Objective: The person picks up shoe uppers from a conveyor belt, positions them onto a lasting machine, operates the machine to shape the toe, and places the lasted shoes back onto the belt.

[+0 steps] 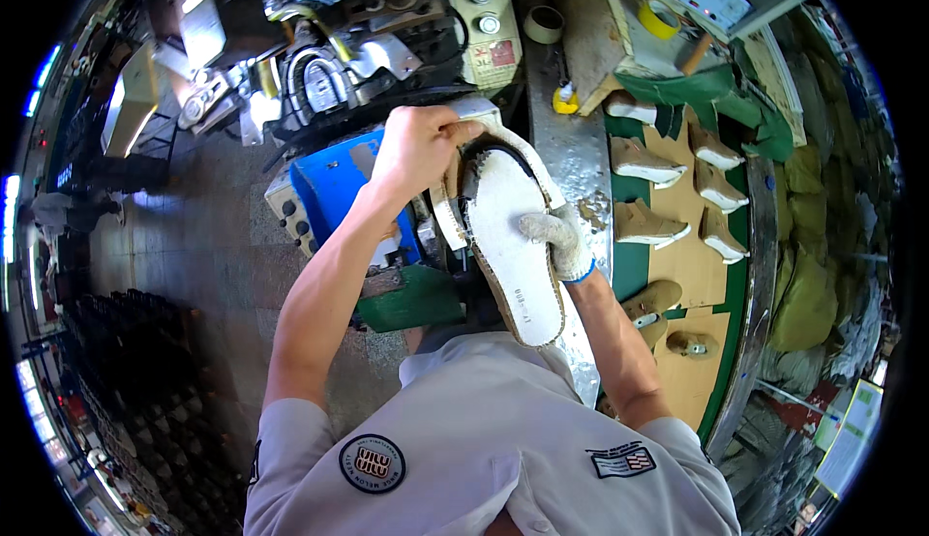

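Observation:
A shoe (513, 265) lies sole-side up in front of my chest, its white bottom board facing me and a tan edge around it. My gloved right hand (569, 244) grips its right side, thumb pressed on the white board. A white U-shaped band (530, 161) curves around the far end of the shoe, with a dark edge showing inside it. My bare left hand (418, 152) is closed at the far left of this curve, thumb and fingertips pinching the band. The fingers under the shoe are hidden.
A machine with metal clamps (319, 81) and a cream control panel (484, 28) stands ahead. Several tan shoes (644, 163) with white lower edges rest on cardboard (704, 280) over the bench at right. A blue panel (334, 183) is at left, a yellow tape roll (658, 19) far right.

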The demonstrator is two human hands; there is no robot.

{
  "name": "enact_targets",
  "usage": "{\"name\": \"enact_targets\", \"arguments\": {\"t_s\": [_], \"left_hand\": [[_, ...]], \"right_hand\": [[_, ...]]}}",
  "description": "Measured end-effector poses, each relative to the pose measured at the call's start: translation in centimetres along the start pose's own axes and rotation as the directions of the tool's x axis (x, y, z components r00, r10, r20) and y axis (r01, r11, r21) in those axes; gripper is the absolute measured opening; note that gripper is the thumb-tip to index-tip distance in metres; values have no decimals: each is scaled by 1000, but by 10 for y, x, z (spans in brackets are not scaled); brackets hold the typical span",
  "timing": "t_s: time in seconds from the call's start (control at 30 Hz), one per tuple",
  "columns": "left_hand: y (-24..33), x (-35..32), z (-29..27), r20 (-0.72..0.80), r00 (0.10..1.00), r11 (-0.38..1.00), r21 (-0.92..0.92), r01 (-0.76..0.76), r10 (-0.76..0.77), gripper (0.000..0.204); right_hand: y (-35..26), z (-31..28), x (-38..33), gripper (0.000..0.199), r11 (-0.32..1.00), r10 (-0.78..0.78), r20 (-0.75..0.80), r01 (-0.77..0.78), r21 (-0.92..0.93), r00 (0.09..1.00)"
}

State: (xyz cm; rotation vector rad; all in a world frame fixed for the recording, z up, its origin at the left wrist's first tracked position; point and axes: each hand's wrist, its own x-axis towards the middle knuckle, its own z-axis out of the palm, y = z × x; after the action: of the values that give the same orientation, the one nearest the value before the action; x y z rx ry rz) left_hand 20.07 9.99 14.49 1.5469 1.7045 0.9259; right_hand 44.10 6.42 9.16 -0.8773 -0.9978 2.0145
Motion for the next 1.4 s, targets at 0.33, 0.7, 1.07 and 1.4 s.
{"name": "enact_targets", "arguments": {"t_s": [0.33, 0.7, 1.07, 1.4], "left_hand": [[-96, -93, -47, -72, 972, 706, -700, 112, -225, 60], [-92, -145, -65, 31, 967, 581, -794, 179, -254, 54], [-63, -157, -146, -392, 910, 983, -68, -170, 130, 25], [-181, -30, -135, -136, 898, 495, -863, 99, -417, 33]], "right_hand": [[40, 79, 69, 71, 809, -62, 241, -93, 581, 969], [19, 113, 94, 75, 993, 58, 239, -82, 90, 969], [72, 167, 133, 39, 985, 151, 34, -154, 75, 988], [83, 162, 141, 50, 945, 190, 2, -183, 270, 982]]}}
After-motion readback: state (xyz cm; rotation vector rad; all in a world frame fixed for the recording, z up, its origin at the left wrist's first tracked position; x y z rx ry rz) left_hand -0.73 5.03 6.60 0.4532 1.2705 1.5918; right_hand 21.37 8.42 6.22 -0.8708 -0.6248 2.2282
